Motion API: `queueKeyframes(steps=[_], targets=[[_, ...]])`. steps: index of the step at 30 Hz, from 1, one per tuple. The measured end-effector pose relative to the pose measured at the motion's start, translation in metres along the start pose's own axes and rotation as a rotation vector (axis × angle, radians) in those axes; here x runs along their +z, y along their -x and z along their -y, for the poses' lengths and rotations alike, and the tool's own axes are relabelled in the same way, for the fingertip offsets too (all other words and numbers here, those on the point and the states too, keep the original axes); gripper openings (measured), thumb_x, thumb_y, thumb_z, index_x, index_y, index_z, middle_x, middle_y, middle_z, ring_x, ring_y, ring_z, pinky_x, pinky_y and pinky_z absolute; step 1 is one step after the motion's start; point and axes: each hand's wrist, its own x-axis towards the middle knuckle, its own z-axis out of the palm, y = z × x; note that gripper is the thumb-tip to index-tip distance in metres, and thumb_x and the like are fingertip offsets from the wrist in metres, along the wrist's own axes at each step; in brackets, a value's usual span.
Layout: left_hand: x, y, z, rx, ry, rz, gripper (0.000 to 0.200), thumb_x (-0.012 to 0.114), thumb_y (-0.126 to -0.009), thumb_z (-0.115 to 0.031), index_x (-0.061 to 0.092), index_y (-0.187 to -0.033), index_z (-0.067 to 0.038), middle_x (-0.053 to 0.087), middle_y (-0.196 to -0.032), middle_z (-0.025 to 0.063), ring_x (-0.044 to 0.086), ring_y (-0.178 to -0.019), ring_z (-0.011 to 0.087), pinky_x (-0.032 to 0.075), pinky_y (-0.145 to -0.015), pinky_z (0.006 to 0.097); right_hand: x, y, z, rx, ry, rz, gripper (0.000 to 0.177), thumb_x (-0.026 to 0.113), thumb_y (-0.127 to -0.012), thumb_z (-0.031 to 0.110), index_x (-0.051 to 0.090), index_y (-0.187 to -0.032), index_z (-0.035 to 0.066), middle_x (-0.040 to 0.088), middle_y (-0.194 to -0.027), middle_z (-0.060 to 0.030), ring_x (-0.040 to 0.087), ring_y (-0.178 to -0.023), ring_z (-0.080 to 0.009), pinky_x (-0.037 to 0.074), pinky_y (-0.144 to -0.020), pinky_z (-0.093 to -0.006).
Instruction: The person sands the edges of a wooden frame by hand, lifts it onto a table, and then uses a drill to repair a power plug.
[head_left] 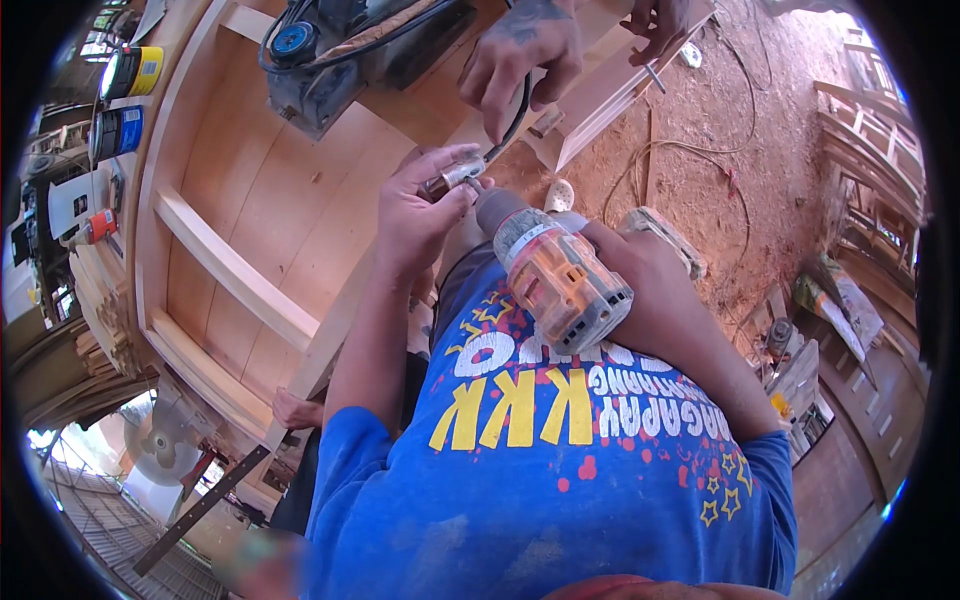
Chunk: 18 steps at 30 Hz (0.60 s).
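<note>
My left hand [425, 215] pinches a small, silvery cylindrical fitting [455, 178] between thumb and fingers. A black cord [518, 125] runs from the fitting up toward a co-worker's hand [525, 60]. In my right hand [630, 255] is a worn orange and grey power drill [565, 285], held in front of my blue shirt. Its dark chuck points at the fitting, and the bit end lies close to my left fingers; whether they touch is hard to tell. The drill body hides most of my right fingers.
A large wooden frame with panels [260, 200] fills the left side. On it rests a dusty power tool [320, 85] with a coiled cord. Cans [130, 72] stand at the far left edge. Cables [690, 148] cross the sawdust-covered floor at right. Another co-worker's hand [298, 410] grips the frame.
</note>
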Motion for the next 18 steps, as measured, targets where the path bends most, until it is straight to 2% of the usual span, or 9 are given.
queueKeyframes(steps=[3, 9, 15, 18], targets=[[-0.0015, -0.0011, 0.0019, 0.016, -0.054, -0.002, 0.036, 0.064, -0.090, 0.001, 0.063, -0.126, 0.007, 0.065, -0.114, 0.0117, 0.073, -0.102, 0.0227, 0.056, -0.095, 0.0335, 0.0004, 0.0013, -0.0005, -0.003, -0.001, -0.005, 0.045, 0.078, -0.078, 0.037, 0.063, -0.108, 0.006, 0.068, -0.086, -0.0182, 0.069, -0.084, -0.0385, 0.052, -0.071, -0.0495], [-0.0027, -0.0009, 0.0009, -0.021, -0.059, -0.008, 0.037, 0.066, -0.089, -0.002, 0.062, -0.125, 0.006, 0.071, -0.106, 0.0138, 0.073, -0.102, 0.0223, 0.057, -0.094, 0.0334, 0.0025, 0.0038, -0.0014, 0.006, -0.006, -0.027, 0.047, 0.078, -0.078, 0.035, 0.063, -0.113, 0.007, 0.069, -0.089, -0.0177, 0.069, -0.086, -0.0380, 0.053, -0.073, -0.0487], [-0.0015, -0.0004, -0.0043, -0.046, 0.051, -0.048, 0.037, 0.066, -0.089, -0.002, 0.062, -0.125, 0.006, 0.072, -0.104, 0.0135, 0.072, -0.100, 0.0199, 0.057, -0.093, 0.0330, -0.0008, 0.0090, -0.0027, -0.042, -0.055, -0.087, 0.047, 0.078, -0.079, 0.033, 0.062, -0.117, 0.010, 0.070, -0.086, -0.0179, 0.070, -0.082, -0.0394, 0.053, -0.070, -0.0486], [-0.0083, -0.0018, 0.0023, 0.029, -0.124, -0.150, 0.035, 0.067, -0.089, -0.002, 0.063, -0.123, 0.007, 0.072, -0.105, 0.0122, 0.071, -0.099, 0.0178, 0.057, -0.091, 0.0312, 0.0011, 0.0102, -0.0068, -0.041, -0.057, -0.107, 0.049, 0.079, -0.080, 0.032, 0.062, -0.120, 0.011, 0.071, -0.084, -0.0186, 0.071, -0.080, -0.0405, 0.053, -0.070, -0.0485]])
